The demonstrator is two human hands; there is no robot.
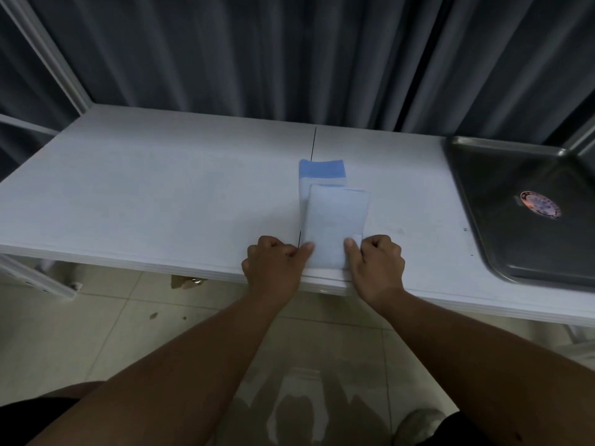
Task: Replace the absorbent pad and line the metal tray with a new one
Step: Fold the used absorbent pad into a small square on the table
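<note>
A folded pale blue absorbent pad [335, 217] lies on the white table [161, 194] near its front edge. It rests partly on another folded pad [322, 170] with a darker blue band at its far end. My left hand [273, 265] pinches the top pad's near left corner. The near right corner is pinched by my right hand [376, 265]. At the table's right end sits the metal tray [502, 201], bare inside except for a round sticker [541, 204].
Dark grey curtains [289, 53] hang behind the table. A white frame post [48, 56] stands at the back left. A thin seam [313, 143] runs across the tabletop. Tiled floor and my shoe [418, 426] show below.
</note>
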